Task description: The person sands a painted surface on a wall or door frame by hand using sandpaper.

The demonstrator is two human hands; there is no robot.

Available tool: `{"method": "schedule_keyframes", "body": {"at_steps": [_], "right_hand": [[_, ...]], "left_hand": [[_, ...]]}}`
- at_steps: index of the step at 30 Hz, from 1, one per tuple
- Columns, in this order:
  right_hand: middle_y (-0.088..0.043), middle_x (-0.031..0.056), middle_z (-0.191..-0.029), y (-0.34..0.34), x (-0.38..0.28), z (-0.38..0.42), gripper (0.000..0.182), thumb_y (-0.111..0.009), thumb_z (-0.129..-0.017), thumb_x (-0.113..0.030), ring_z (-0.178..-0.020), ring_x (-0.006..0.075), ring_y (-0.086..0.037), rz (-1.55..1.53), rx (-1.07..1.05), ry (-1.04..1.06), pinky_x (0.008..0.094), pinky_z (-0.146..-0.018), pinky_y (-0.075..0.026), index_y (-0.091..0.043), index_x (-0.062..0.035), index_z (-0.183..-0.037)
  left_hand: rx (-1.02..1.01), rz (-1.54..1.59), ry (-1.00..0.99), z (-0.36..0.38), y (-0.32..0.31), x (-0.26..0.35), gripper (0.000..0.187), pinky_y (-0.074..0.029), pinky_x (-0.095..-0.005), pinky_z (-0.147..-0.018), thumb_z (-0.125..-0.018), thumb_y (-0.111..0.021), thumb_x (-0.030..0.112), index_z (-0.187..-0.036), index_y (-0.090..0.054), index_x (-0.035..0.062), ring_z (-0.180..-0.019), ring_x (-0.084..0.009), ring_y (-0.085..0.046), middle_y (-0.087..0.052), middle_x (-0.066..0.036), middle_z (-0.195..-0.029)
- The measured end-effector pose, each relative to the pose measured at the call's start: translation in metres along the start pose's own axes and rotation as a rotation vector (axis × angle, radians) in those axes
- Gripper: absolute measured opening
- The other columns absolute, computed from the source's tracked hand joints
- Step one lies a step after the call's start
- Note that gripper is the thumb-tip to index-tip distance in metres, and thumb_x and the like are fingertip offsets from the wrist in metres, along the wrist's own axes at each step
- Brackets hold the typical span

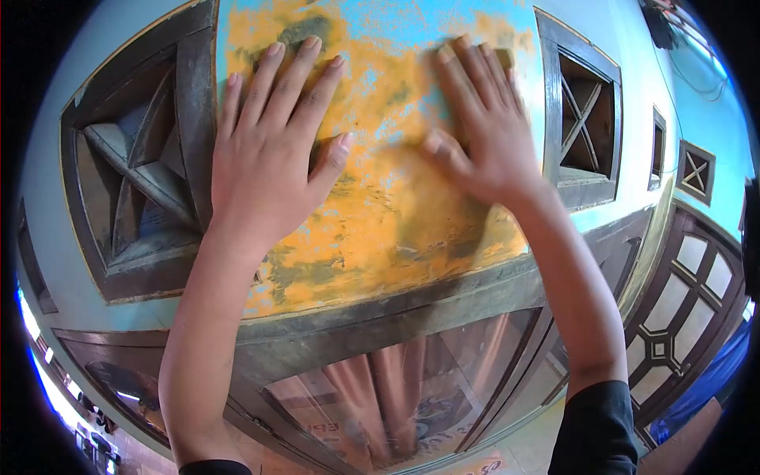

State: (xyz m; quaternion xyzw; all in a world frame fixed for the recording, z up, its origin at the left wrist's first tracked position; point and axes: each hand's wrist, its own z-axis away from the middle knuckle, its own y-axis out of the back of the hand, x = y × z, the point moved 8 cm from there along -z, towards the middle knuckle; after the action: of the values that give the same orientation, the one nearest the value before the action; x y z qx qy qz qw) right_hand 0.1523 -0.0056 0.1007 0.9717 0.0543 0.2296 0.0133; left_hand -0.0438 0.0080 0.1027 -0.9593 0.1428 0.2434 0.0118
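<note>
Both arms reach up to a wall panel (372, 229) with patchy orange and blue paint and dark smudges. My left hand (273, 142) lies against its left part, fingers spread, holding nothing. On the right part is my right hand (487, 127), slightly blurred, its fingers stretched out and thumb apart, with nothing seen in it. A small dark patch or object shows behind its fingertips; I cannot make out which.
Wooden vents with crossed slats flank the panel, one at left (131, 170) and one at right (584, 119). Below runs a wooden beam (380, 321) over a glass window with curtains (396, 388). A panelled door (685, 309) stands at the far right.
</note>
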Motion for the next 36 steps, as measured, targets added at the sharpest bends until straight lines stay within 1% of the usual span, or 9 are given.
{"method": "schedule_keyframes", "body": {"at_steps": [5,11,14,17,20,24,27,31,36], "right_hand": [[-0.029,0.0092,-0.162,-0.013,-0.071,0.052,0.083,-0.032,-0.091,-0.076,-0.149,0.0317,-0.027,-0.051,-0.31,0.234,0.0531,-0.12,-0.02,-0.034,-0.0233,-0.155],[-0.029,0.0117,-0.161,0.001,0.032,0.005,0.082,-0.047,-0.09,-0.067,-0.149,0.0363,-0.025,0.049,0.011,0.023,0.0541,-0.121,-0.016,-0.033,-0.0175,-0.155],[-0.029,0.0127,-0.161,0.004,0.009,-0.011,0.083,-0.046,-0.091,-0.066,-0.149,0.036,-0.025,0.015,0.045,-0.031,0.0529,-0.121,-0.015,-0.032,-0.0145,-0.154],[-0.031,0.0117,-0.16,-0.003,-0.058,0.013,0.079,-0.046,-0.092,-0.065,-0.148,0.0329,-0.027,-0.177,-0.151,0.188,0.051,-0.122,-0.016,-0.035,-0.0158,-0.153],[-0.033,0.0105,-0.159,-0.005,-0.056,0.034,0.076,-0.049,-0.091,-0.063,-0.147,0.033,-0.029,-0.193,-0.224,0.354,0.051,-0.121,-0.019,-0.039,-0.018,-0.152],[-0.035,0.0108,-0.158,0.014,0.016,0.004,0.074,-0.051,-0.091,-0.061,-0.147,0.0329,-0.03,0.001,-0.006,0.011,0.0514,-0.121,-0.02,-0.04,-0.0181,-0.151],[-0.034,0.012,-0.158,0.012,-0.008,0.008,0.076,-0.048,-0.092,-0.062,-0.148,0.0323,-0.029,-0.034,-0.01,-0.031,0.0513,-0.121,-0.019,-0.039,-0.0166,-0.152],[-0.035,0.011,-0.158,-0.003,-0.061,0.038,0.074,-0.042,-0.094,-0.063,-0.148,0.0333,-0.029,-0.238,-0.209,0.315,0.0521,-0.121,-0.02,-0.038,-0.0174,-0.152],[-0.036,0.0124,-0.157,0.01,0.011,0.01,0.073,-0.05,-0.092,-0.058,-0.146,0.0346,-0.031,-0.007,-0.011,-0.005,0.053,-0.12,-0.021,-0.039,-0.0172,-0.152]], "left_hand": [[0.033,-0.011,0.006,0.001,0.001,0.001,0.06,-0.02,-0.0525,-0.121,-0.094,-0.055,0.038,-0.15,-0.042,0.0208,-0.147,-0.0282,-0.029,-0.035,-0.003,-0.158],[-0.009,-0.028,0.004,0.0,-0.001,0.0,0.062,-0.018,-0.053,-0.121,-0.095,-0.053,0.035,-0.153,-0.038,0.02,-0.149,-0.0301,-0.026,-0.031,-0.004,-0.161],[-0.011,-0.031,0.006,-0.002,0.0,0.001,0.062,-0.018,-0.0532,-0.121,-0.095,-0.053,0.036,-0.153,-0.038,0.0208,-0.149,-0.0298,-0.026,-0.032,-0.004,-0.16],[-0.009,-0.029,0.014,-0.001,0.001,0.002,0.063,-0.019,-0.0536,-0.121,-0.094,-0.056,0.039,-0.152,-0.039,0.0225,-0.148,-0.0291,-0.026,-0.032,-0.004,-0.159],[-0.024,-0.034,0.016,-0.002,0.0,0.002,0.063,-0.018,-0.0539,-0.121,-0.094,-0.055,0.039,-0.153,-0.038,0.0233,-0.149,-0.0292,-0.025,-0.031,-0.004,-0.16],[-0.042,-0.036,0.03,0.0,0.0,0.001,0.064,-0.017,-0.0541,-0.121,-0.094,-0.055,0.039,-0.153,-0.037,0.0239,-0.149,-0.0293,-0.024,-0.03,-0.003,-0.161],[-0.049,-0.033,0.032,-0.001,0.0,0.002,0.064,-0.017,-0.0545,-0.121,-0.095,-0.055,0.039,-0.154,-0.036,0.0234,-0.149,-0.0298,-0.024,-0.029,-0.004,-0.161],[-0.056,-0.045,0.032,0.0,0.0,0.005,0.063,-0.016,-0.055,-0.121,-0.095,-0.053,0.039,-0.154,-0.036,0.0216,-0.149,-0.0314,-0.023,-0.028,-0.004,-0.162],[-0.072,-0.021,0.044,0.006,0.0,0.007,0.064,-0.016,-0.0555,-0.121,-0.095,-0.053,0.04,-0.153,-0.037,0.0204,-0.15,-0.0329,-0.022,-0.028,-0.005,-0.161]]}}
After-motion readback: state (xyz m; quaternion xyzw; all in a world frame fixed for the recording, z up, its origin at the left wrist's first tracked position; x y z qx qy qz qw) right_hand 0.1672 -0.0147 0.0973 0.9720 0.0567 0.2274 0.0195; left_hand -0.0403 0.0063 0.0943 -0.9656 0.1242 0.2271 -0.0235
